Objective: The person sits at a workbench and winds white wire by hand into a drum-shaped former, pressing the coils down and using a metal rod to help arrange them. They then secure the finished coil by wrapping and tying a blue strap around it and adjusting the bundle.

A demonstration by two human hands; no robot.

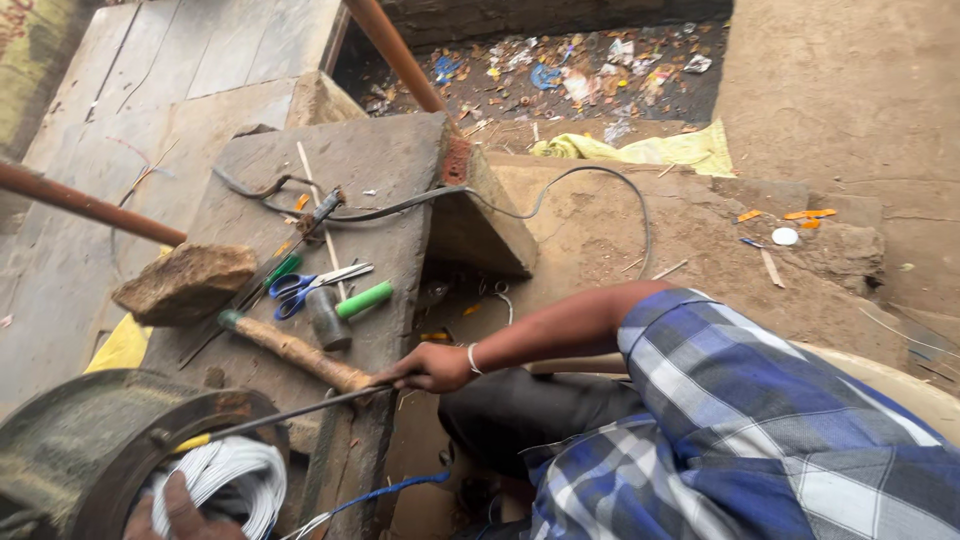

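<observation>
Rod (pixel 290 412) — in right hand (pixel 432 368)

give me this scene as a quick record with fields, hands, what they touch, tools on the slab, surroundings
left hand: low at the frame edge, fingers on the white wire coil inside the round metal housing
right hand: closed around the thin metal rod that runs toward the housing
slab: grey stone, holding a hammer, blue-handled scissors, a green-handled tool and a rough stone
cable: grey, looping off the slab over the dirt
background: litter and a yellow cloth
</observation>
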